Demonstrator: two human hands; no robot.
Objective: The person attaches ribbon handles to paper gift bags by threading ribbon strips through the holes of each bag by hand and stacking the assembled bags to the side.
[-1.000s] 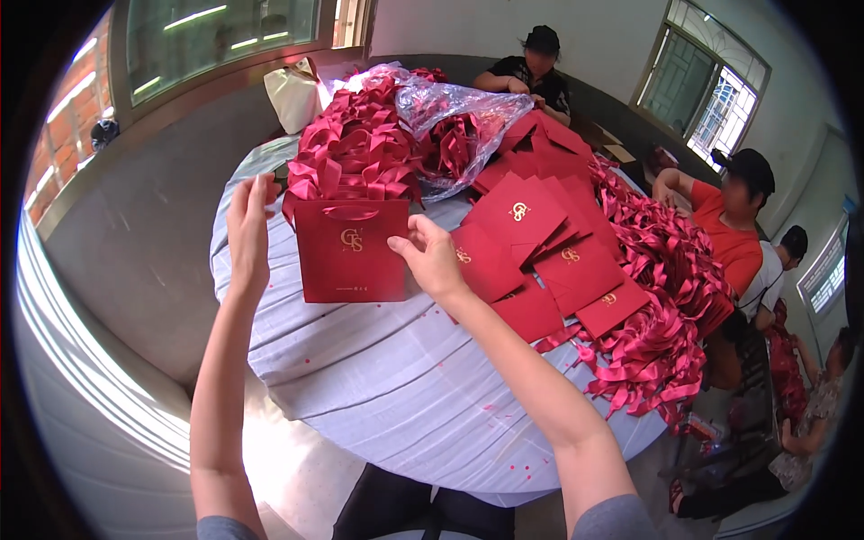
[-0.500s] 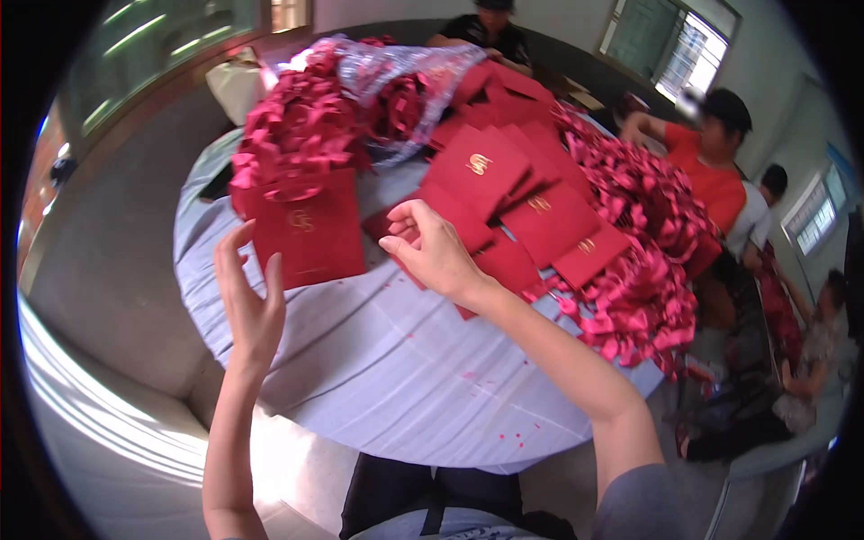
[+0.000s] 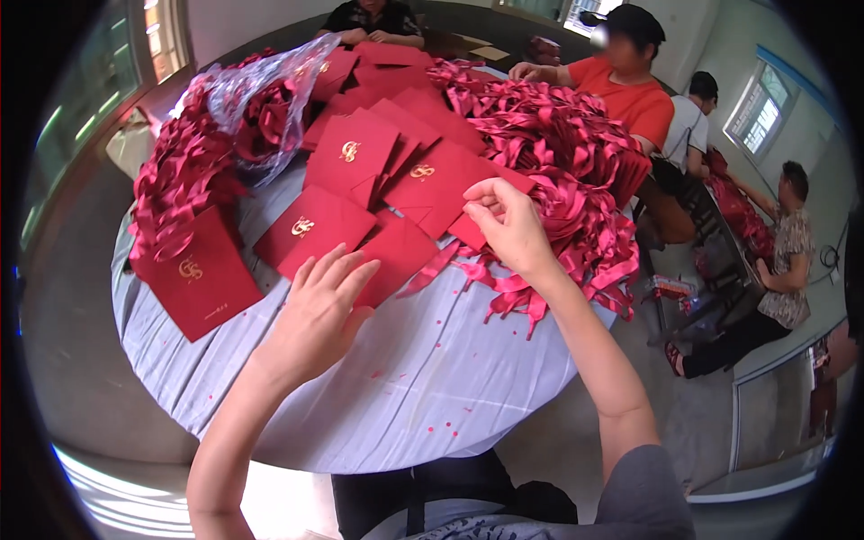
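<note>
My left hand is open, palm down with fingers spread, its fingertips over the near edge of flat red paper bags with gold emblems. To the right, my right hand hovers at a smaller-looking red bag beside the ribbons; its thumb and forefinger are curved with a gap between them, and I see nothing held. A red paper gift bag lies at the table's left, with a heap of bags with dark pink ribbon handles behind it. Overlapping flat bags fill the middle.
Loose pink ribbons pile along the right of the cloth-covered round table. Clear plastic wrap lies over the left heap. A person in an orange top sits at the far right, another in black at the back.
The view has swung right. My left hand has moved from beside the standing gift bag to the flat bags. My right hand has gone right, towards the ribbon pile.
</note>
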